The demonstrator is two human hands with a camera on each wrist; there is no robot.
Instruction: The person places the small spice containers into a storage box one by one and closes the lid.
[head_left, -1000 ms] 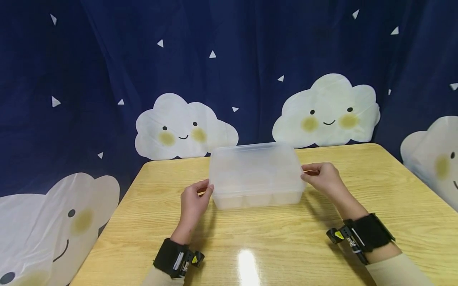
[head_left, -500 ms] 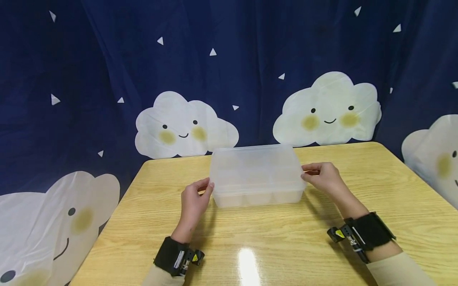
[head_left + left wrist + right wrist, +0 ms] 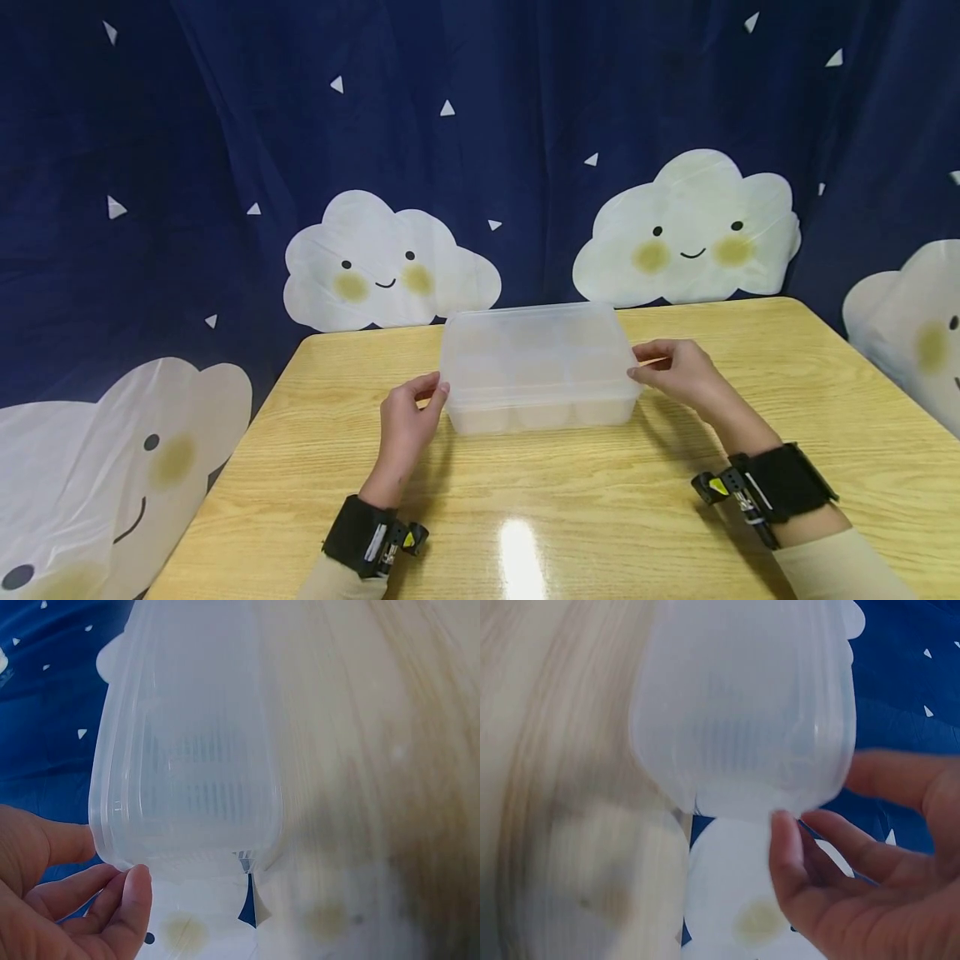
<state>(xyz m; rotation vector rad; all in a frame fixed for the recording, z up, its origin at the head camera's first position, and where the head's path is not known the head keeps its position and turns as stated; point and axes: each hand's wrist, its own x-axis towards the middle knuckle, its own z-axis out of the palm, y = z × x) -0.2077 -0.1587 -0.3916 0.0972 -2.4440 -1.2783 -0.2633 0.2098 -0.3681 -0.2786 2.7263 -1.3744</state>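
Note:
A translucent plastic storage container (image 3: 543,415) sits on the wooden table, with a frosted lid (image 3: 536,354) over its top. Square compartments show faintly through the lid. My left hand (image 3: 407,423) pinches the lid's left edge near the front, thumb below and index finger at the rim in the left wrist view (image 3: 67,892). At the opposite end, my right hand (image 3: 677,372) holds the lid's right edge between thumb and fingers. The right wrist view shows the right thumb (image 3: 786,851) under the rim at the container's end wall (image 3: 735,750).
The light wooden table (image 3: 337,517) has a bright reflection (image 3: 519,554) near its front. Behind it hangs a dark blue curtain (image 3: 525,100) with white cloud faces and small triangles. Each wrist carries a black strap (image 3: 360,533) with a small camera.
The lid has come down slightly at the back, and the compartments beneath show more clearly. My right wrist has shifted a little to the right; the left hand is nearly still.

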